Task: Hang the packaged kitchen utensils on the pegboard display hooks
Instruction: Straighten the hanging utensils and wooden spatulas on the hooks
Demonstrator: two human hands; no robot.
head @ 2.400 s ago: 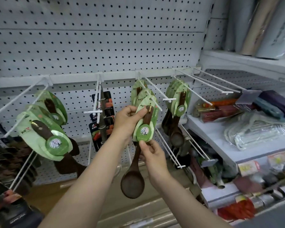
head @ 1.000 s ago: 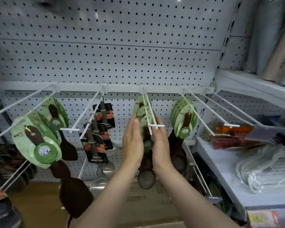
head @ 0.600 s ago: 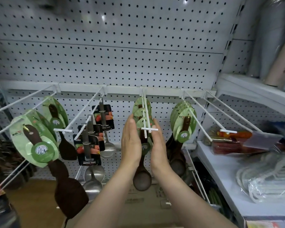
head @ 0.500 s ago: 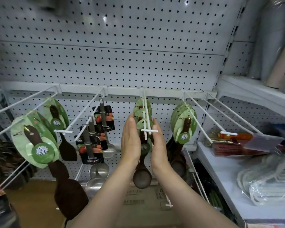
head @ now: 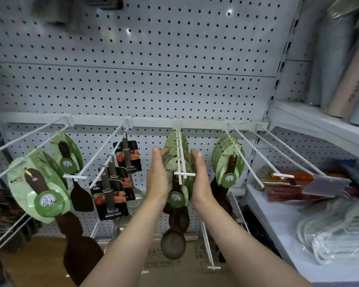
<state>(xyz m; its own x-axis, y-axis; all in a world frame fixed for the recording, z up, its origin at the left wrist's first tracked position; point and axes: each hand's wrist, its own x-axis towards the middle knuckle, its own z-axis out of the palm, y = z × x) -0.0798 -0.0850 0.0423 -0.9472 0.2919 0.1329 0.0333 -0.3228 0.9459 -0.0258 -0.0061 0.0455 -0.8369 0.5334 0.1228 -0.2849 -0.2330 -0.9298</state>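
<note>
Item: pkgd wooden spoons (head: 175, 195), bunch of several, hung on centre hook (head: 180, 160) of white pegboard (head: 153, 79). Each spoon dark brown, round bowl at bottom, handle fixed to a pale green oval card w/ darker green round sticker low on the card. Front card sits just behind the hook's crossbar end; spoon bowls dangle below the cards, front bowl lowest.

Left hand (head: 157, 179): flat, fingers straight and together, palm against left edge of the card bunch. Not curled round anything.
Right hand (head: 200, 179): same, flat palm against right edge of the bunch; fingers straight. Bunch is sandwiched between both palms.

Neighbouring stock:
- Hook to right: more green-carded wooden spoons (head: 228, 164), stacked close.
- Hook to left: metal ladles (head: 112, 189) on black cards w/ red print.
- Far left hooks: green-carded dark wooden spatulas (head: 44, 193), larger blades.
- Right shelf (head: 278, 220): red packs (head: 282, 189), clear-bagged white goods (head: 336, 241).
- Upper right shelf: rolls (head: 348, 59) standing upright.
- Below: cardboard box (head: 174, 268), partly hidden by arms.
</note>
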